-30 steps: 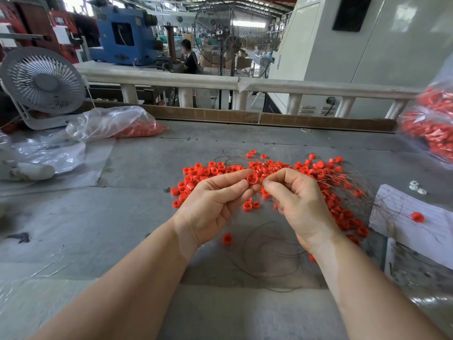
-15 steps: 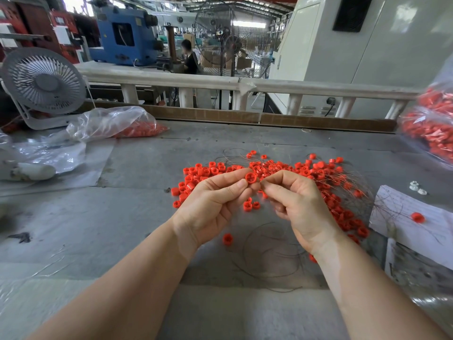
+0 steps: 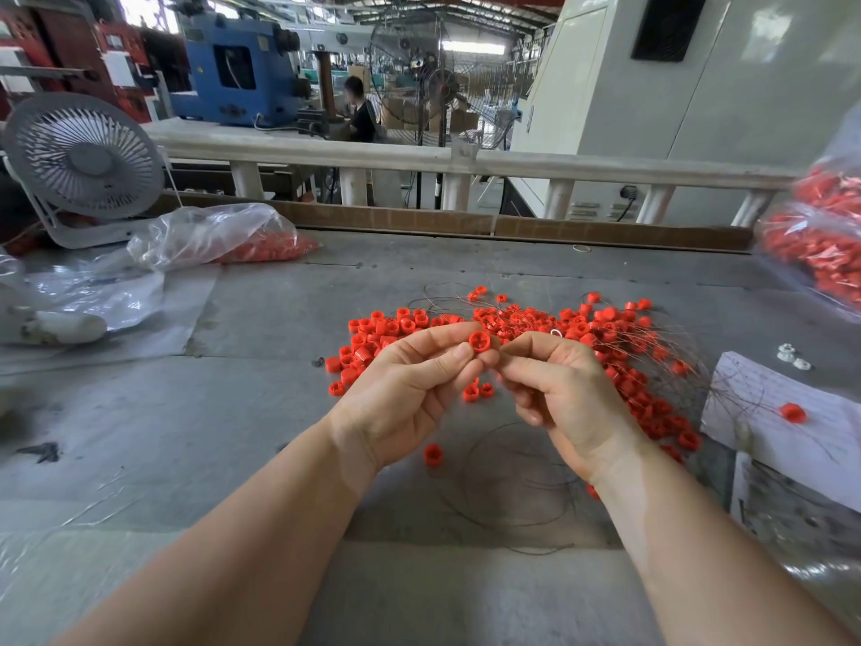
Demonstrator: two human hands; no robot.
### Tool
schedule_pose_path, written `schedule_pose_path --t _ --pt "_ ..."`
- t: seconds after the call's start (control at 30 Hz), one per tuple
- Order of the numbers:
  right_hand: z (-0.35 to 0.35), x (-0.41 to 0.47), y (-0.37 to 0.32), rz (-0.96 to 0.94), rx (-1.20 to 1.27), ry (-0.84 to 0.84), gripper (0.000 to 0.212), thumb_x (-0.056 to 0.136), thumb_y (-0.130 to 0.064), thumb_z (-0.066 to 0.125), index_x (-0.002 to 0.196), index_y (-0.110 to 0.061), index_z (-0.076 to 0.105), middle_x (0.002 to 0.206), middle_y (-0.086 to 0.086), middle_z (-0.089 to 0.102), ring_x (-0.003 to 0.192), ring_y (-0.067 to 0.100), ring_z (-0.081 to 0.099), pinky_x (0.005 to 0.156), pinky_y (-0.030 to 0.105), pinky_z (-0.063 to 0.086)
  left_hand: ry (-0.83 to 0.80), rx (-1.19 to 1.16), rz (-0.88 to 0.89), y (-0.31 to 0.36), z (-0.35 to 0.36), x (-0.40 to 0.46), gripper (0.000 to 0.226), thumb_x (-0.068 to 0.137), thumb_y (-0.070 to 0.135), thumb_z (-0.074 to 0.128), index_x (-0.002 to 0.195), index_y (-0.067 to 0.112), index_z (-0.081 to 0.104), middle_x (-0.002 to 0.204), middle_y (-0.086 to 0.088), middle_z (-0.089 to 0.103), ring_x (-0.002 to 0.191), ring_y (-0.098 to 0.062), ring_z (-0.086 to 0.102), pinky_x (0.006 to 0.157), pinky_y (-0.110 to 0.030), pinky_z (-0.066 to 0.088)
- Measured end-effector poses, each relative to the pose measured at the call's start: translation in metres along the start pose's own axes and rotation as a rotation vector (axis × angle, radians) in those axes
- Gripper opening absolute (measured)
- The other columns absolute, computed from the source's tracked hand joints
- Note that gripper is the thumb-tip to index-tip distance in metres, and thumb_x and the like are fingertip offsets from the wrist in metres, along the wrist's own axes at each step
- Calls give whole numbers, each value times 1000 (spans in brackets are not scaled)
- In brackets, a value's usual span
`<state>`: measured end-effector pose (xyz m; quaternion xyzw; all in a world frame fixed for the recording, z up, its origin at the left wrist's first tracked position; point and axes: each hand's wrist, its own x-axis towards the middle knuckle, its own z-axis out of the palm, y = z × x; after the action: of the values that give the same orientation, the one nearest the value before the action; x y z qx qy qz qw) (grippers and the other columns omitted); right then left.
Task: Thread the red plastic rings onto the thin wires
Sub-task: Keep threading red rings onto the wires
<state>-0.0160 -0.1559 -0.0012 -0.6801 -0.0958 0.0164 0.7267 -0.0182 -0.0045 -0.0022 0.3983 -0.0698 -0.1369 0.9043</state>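
Head view: the left hand (image 3: 410,389) is pinching a red ring (image 3: 479,341) above the grey bench (image 3: 233,412). The right hand (image 3: 566,394) is pinching a thin wire (image 3: 555,332) beside it. Loose red rings (image 3: 582,324) are lying beyond.

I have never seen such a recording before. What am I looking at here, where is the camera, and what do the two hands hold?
There is no machine at work here: a person works with bare hands. The camera sits on the person's head and looks forward and down, so both forearms reach in from the bottom edge. The left hand pinches one red ring between thumb and finger. The right hand pinches something thin close beside it, probably a wire, but it is too fine to see clearly. On the grey table lies a pile of red rings mixed with loose thin wires. A plastic bag with more rings and a small fan stand at the far left.
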Motion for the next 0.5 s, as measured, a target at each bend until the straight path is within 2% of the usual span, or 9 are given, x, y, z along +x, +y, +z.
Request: schedule_pose_path --t 0.1,0.23,0.27,0.37,0.43,0.5 --pt "0 1 1 18 13 -11 24 79 -5 63 59 -17 66 53 3 48 45 9 38 39 18 32 9 -4 -9 0 0 0 22 68 -2 56 74 6 76 77 -11 71 73 -15 71 61 -16 55" --pt "-1 -1 0 38 12 -62 5 61 -24 70 58 -20 70 54 -4 57 49 5 49 46 16 40 15 -2 -15 -1 0 0 21 68 -2 57 73 7 75 75 -11 71 72 -16 71 59 -17 56" --pt "-1 -1 1 37 4 -75 4 62 -23 69 59 -21 70 55 -5 59 50 4 52 48 15 41 15 7 -17 -1 0 0 21 68 -2 57 72 7 75 75 -10 71 71 -16 71 59 -17 56" --pt "-2 0 3 28 -17 -93 25 76 -8 63 59 -24 71 58 -5 64 55 3 59 56 15 43 14 25 -21 0 0 0 22 68 0 56 70 10 76 72 -9 71 70 -15 71 57 -18 56" --pt "0 0 2 20 -20 -98 10 67 -19 67 61 -25 72 60 -4 66 59 4 60 61 17 42 6 17 -12 -1 0 0 21 68 0 57 72 8 75 73 -10 70 69 -15 71 59 -18 56" --pt "0 0 2 12 -22 -81 7 61 -28 69 63 -23 73 62 -4 66 59 3 60 62 18 41 7 0 8 -2 0 1 20 69 -1 56 75 5 74 74 -11 70 69 -15 70 61 -18 56"
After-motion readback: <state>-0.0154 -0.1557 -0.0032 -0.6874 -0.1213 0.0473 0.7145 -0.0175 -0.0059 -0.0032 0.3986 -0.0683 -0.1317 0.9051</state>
